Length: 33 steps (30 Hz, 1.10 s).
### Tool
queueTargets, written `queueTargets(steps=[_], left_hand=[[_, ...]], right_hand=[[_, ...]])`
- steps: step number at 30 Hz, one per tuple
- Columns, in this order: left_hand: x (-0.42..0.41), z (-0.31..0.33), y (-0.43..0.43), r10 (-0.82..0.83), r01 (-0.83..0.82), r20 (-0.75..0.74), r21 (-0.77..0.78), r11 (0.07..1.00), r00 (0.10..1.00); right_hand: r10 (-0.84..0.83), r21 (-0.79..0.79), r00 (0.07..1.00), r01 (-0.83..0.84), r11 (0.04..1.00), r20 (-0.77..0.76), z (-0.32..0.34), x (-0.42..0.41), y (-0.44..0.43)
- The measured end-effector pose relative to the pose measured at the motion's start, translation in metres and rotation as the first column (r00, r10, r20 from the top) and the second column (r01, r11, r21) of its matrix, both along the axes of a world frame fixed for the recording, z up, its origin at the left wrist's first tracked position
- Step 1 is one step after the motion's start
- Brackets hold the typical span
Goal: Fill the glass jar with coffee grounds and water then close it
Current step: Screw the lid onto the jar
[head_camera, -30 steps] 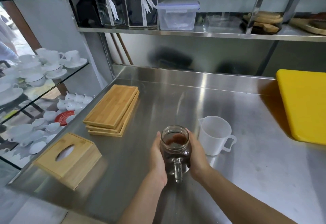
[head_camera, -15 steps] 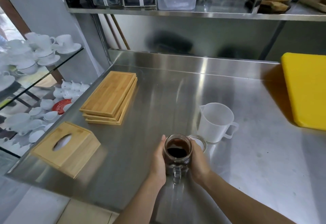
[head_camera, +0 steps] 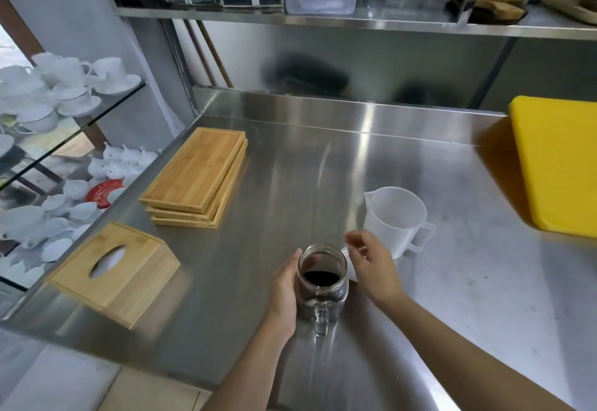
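Observation:
The glass jar [head_camera: 323, 284] with a handle stands uncapped on the steel counter [head_camera: 290, 152], near its front edge. Dark coffee liquid fills its lower part. My left hand [head_camera: 284, 294] wraps the jar's left side. My right hand [head_camera: 371, 265] is off the jar, just to its right, fingers loosely spread over the round lid [head_camera: 352, 276]. The lid lies flat on the counter and is mostly hidden under that hand. I cannot see the hand touching it.
An empty white plastic pitcher [head_camera: 394, 216] stands behind my right hand. A yellow board [head_camera: 562, 165] lies at the far right. Stacked wooden trays [head_camera: 197, 171] and a wooden tissue box [head_camera: 113, 268] sit left. Glass shelves of white cups [head_camera: 64, 87] flank the counter's left edge.
My right hand has let go of the jar and moved right, over the lid. The jar now rests on the counter, my left hand still on it. The camera tilted down.

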<state>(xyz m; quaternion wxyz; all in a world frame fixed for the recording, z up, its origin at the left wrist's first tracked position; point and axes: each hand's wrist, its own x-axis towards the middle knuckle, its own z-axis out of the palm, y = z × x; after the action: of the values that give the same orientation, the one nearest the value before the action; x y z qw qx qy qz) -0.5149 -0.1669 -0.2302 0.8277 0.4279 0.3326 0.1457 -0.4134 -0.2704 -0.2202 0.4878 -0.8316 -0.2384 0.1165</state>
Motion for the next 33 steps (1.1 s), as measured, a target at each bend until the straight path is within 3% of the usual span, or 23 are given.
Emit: queueTargets(steps=[4, 7, 10, 12, 17, 23, 29, 33], left_hand=[[-0.002, 0.0, 0.0, -0.046, 0.046, 0.008, -0.047, 0.998, 0.999], [-0.001, 0.002, 0.001, -0.036, 0.036, 0.031, -0.007, 0.999, 0.999], [0.0, 0.001, 0.0, -0.028, 0.027, 0.022, 0.042, 0.999, 0.999], [-0.001, 0.001, 0.001, -0.032, 0.031, 0.025, 0.044, 0.999, 0.999], [-0.003, 0.004, 0.001, -0.046, 0.044, 0.034, 0.05, 0.998, 0.998], [-0.004, 0.005, 0.001, -0.046, 0.045, 0.014, 0.059, 0.997, 0.999], [-0.003, 0.004, 0.001, -0.037, 0.037, 0.001, 0.003, 0.999, 0.999], [-0.003, 0.004, -0.002, -0.048, 0.048, -0.009, -0.026, 0.999, 0.999]], right_hand=[[0.229, -0.251, 0.973, -0.218, 0.943, 0.013, 0.005, 0.022, -0.006], [0.472, -0.515, 0.881, -0.394, 0.761, 0.025, 0.007, 0.032, -0.007], [0.564, -0.724, 0.826, -0.386, 0.572, 0.005, 0.002, 0.035, -0.003], [0.569, -0.786, 0.822, -0.366, 0.498, -0.023, 0.0, 0.037, -0.001], [0.575, -0.823, 0.818, -0.33, 0.463, -0.004, -0.006, 0.043, 0.003], [0.569, -0.793, 0.821, -0.311, 0.524, 0.054, -0.002, 0.044, 0.001], [0.47, -0.571, 0.861, -0.291, 0.768, 0.194, 0.027, 0.051, 0.005], [0.283, -0.326, 0.938, -0.209, 0.922, 0.198, 0.051, 0.048, 0.01]])
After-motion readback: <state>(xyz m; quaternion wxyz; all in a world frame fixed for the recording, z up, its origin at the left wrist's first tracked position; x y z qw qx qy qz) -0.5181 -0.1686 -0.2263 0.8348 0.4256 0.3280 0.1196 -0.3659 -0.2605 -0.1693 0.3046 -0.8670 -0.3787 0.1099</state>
